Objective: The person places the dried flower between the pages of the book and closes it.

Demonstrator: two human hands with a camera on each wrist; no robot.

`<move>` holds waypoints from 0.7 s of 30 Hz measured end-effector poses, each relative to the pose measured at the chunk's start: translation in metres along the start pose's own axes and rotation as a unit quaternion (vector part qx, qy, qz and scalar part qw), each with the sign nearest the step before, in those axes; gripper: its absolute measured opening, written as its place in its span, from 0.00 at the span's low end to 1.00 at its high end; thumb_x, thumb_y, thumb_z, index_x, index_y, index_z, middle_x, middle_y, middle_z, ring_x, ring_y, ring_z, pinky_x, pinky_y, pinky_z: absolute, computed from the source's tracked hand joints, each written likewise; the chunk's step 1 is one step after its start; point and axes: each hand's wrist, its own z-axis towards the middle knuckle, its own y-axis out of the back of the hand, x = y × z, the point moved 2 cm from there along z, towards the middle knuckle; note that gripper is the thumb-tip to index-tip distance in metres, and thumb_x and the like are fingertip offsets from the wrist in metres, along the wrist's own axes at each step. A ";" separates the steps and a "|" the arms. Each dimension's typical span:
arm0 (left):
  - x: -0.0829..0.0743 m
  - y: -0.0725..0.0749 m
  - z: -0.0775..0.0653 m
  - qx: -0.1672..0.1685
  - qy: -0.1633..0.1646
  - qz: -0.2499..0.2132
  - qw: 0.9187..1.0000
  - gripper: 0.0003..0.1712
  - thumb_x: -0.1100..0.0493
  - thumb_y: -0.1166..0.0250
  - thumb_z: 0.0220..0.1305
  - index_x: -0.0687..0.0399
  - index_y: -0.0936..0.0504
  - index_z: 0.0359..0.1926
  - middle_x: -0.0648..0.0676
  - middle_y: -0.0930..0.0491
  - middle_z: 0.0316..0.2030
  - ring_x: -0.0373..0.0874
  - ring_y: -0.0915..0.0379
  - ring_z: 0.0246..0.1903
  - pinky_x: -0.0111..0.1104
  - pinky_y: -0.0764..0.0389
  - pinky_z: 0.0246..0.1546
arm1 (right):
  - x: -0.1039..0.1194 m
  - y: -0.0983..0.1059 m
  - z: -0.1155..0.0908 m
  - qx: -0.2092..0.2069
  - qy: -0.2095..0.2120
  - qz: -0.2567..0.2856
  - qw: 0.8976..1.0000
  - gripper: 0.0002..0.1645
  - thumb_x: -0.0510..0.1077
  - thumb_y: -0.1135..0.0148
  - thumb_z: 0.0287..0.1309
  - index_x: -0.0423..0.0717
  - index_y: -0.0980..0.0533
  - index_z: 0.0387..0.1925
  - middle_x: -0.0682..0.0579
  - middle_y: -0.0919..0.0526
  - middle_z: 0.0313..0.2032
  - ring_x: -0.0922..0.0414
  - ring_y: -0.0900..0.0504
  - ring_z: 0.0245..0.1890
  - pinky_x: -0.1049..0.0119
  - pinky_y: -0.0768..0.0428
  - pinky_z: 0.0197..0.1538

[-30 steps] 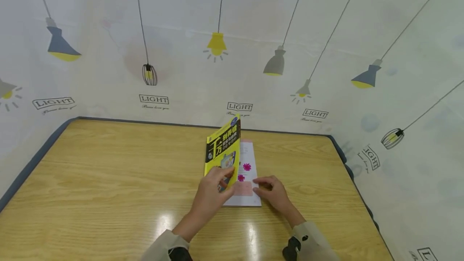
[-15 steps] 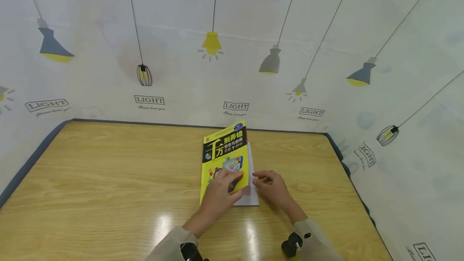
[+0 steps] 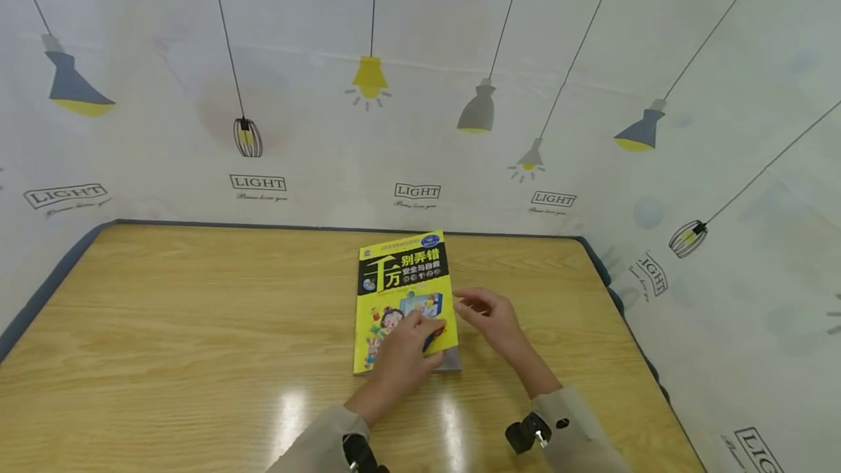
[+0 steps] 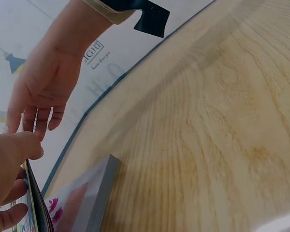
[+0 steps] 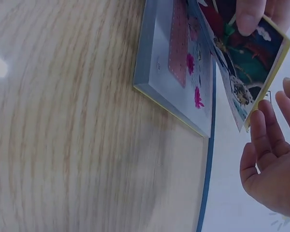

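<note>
A paperback book (image 3: 401, 276) with a yellow and black cover lies partly open on the table. My left hand (image 3: 407, 349) pinches the cover and some leaves near the lower right corner, thumb on the inner side. They are held tilted up over the rest of the book. In the right wrist view a colourful inside picture (image 5: 246, 67) shows beneath the left thumb, and a white page with pink flowers (image 5: 197, 96) lies below. My right hand (image 3: 493, 320) is at the cover's right edge, fingers loosely extended, fingertips right at that edge.
The wooden table (image 3: 217, 312) has a dark blue edge (image 3: 263, 225) along the back and sides. Behind it stands a pale wall covering (image 3: 315, 130) printed with hanging lamps.
The raised cover has swung down rightward from nearly upright, hiding most of the flowered page. My left hand has moved with it; my right hand has shifted slightly up along the book's edge.
</note>
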 end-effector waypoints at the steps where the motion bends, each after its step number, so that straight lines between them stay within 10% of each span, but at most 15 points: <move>1: 0.001 -0.002 0.000 0.003 -0.001 0.005 1.000 0.23 0.54 0.29 0.50 0.50 0.18 0.49 0.47 0.28 0.35 0.36 0.35 0.30 0.26 0.31 0.27 | -0.001 -0.001 0.000 0.003 -0.001 -0.001 1.000 0.16 0.36 0.41 0.59 0.31 0.24 0.48 0.38 0.20 0.41 0.49 0.22 0.38 0.64 0.25 0.41; 21: 0.013 -0.033 -0.002 0.075 -0.008 0.078 0.994 0.22 0.55 0.29 0.49 0.52 0.17 0.47 0.47 0.29 0.37 0.38 0.34 0.33 0.28 0.30 0.32 | -0.079 -0.025 0.010 -0.010 -0.090 -0.011 0.996 0.13 0.36 0.33 0.50 0.38 0.18 0.41 0.50 0.19 0.32 0.57 0.22 0.31 0.65 0.23 0.36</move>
